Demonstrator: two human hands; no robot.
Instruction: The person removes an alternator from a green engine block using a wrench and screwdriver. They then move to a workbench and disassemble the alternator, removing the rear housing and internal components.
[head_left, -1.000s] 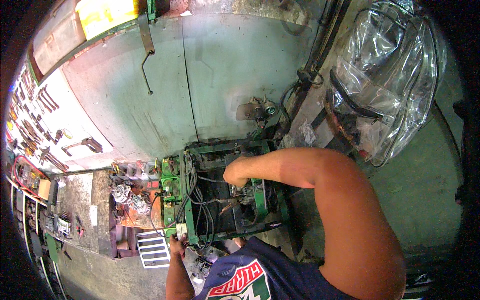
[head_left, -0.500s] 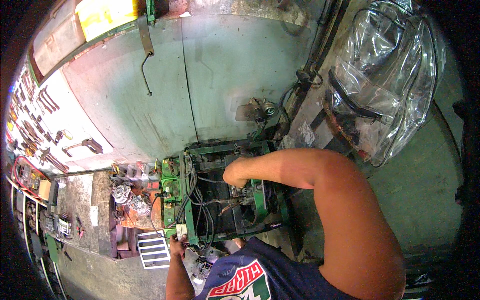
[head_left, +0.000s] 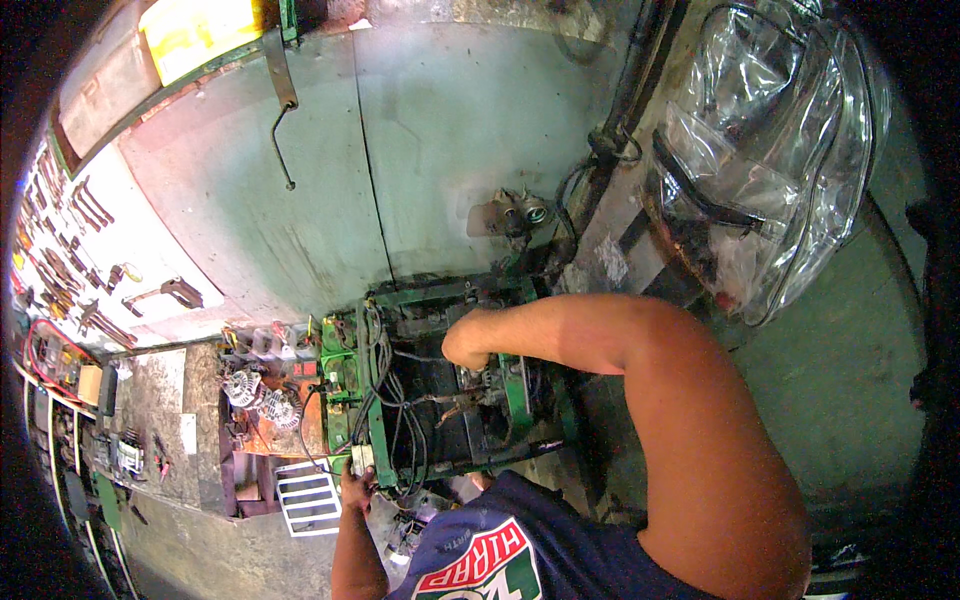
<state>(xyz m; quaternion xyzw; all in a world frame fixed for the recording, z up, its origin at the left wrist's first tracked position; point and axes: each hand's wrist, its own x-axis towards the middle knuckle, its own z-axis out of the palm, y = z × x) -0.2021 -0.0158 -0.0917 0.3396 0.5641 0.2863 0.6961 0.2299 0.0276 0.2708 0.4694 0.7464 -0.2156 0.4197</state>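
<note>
Your left hand (head_left: 357, 488) is touching one pale block (head_left: 362, 458); your right hand (head_left: 467, 341) is reaching inside one green metal frame (head_left: 376, 438), both grips unclear, two alternators (head_left: 281, 409) sitting leftward.

Right grip (head_left: 466, 341) — within the green frame (head_left: 377, 450).

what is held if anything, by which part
Cannot be told: left hand is at the lower end of a pale box; right hand, inside green frame, hides any grip.
</note>
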